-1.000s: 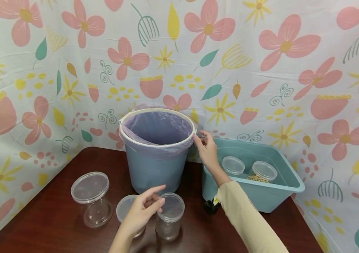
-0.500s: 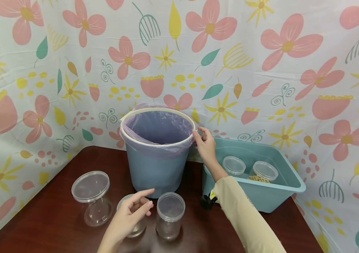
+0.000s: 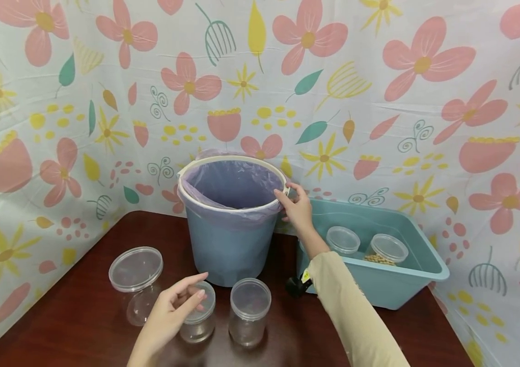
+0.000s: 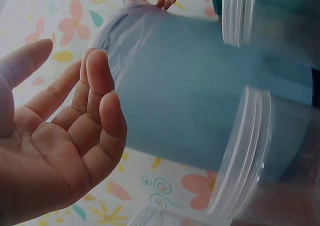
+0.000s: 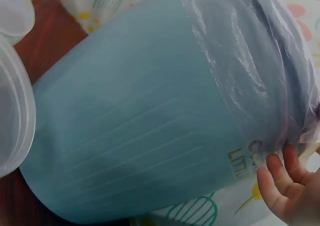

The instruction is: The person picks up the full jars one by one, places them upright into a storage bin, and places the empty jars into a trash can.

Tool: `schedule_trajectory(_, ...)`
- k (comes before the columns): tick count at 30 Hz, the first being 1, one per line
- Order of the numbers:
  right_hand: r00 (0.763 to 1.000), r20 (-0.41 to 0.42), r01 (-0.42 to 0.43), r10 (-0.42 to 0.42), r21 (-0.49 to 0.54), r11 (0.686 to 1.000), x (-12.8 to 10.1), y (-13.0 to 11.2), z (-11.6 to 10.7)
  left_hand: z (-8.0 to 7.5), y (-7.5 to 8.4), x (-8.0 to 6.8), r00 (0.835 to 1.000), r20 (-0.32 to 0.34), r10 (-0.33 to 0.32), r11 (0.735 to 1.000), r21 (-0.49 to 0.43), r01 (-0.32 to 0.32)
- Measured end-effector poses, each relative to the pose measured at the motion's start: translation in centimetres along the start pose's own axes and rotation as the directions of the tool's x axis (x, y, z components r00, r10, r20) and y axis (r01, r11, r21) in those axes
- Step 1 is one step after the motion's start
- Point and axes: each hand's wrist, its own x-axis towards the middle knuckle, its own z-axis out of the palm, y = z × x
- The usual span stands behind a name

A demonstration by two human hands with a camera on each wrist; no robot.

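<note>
A blue trash bin (image 3: 229,244) stands on the table, lined with a thin purple bag (image 3: 260,216) under a white rim ring (image 3: 204,206). At the right side of that rim, my right hand (image 3: 300,211) pinches the edge, thumb on top and fingers outside over the bag. My left hand (image 3: 170,311) hovers with loosely bent fingers and holds nothing. It partly covers a lidded clear jar (image 3: 197,326) in the head view. Just right of it stands another lidded clear jar (image 3: 248,316).
A third clear jar (image 3: 136,270) with a wide lid is at the left. On the right, a teal tub (image 3: 379,280) holds two lidded jars, one with tan pieces (image 3: 379,259). Patterned cloth (image 3: 250,76) hangs behind the dark red table (image 3: 81,300).
My left hand has moved left and down, away from the right-hand jar. My right hand has closed in from beside the rim and now grips its edge.
</note>
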Motion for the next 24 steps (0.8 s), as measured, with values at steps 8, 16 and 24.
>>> schedule_trajectory(8,0.994,0.069,-0.091,0.083,0.121,0.989,0.1,0.2,-0.2,-0.9,-0.4,-0.1,0.999,-0.042,0.027,1.000,0.005,-0.026)
schedule_trajectory(16,0.993,0.054,-0.116,0.107,0.189,0.975,0.1,0.5,0.4,-2.2,-0.9,0.0,0.998,-0.051,0.037,0.999,-0.002,-0.037)
schedule_trajectory(24,0.991,0.047,-0.130,0.123,0.216,0.968,0.0,0.8,0.5,-4.1,-1.0,0.4,0.992,-0.119,0.032,0.999,0.023,-0.029)
